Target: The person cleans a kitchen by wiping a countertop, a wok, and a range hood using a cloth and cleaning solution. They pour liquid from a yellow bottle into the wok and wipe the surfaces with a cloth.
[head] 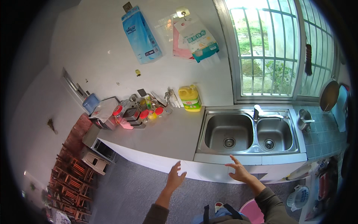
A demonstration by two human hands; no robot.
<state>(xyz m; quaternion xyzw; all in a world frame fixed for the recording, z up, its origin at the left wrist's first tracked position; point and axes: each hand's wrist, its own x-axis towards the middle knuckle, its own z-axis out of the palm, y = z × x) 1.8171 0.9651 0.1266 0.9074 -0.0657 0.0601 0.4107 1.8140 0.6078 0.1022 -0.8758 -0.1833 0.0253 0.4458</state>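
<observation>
My left hand [176, 175] reaches forward over the floor, short of the counter front, with its fingers apart and nothing in it. Close to the front edge of the sink, my right hand [238, 170] is also bare, thumb and fingers spread. Ahead of it is a stainless steel double-bowl sink [255, 131], and no dishes show in either bowl. A faucet [258, 112] with a white lever stands behind the divider, its spout turned over the smaller right bowl. A yellow jug of dish soap [190, 98] stands on the counter [170, 134] left of the sink.
Red-lidded jars [144, 114] and utensils crowd the counter's left back. A metal cup [304, 119] stands right of the sink. Tissue [142, 36] and cleaning-cloth packs [200, 39] hang on the wall. A pink basin [252, 211] and a plastic basket [298, 197] sit low at the right.
</observation>
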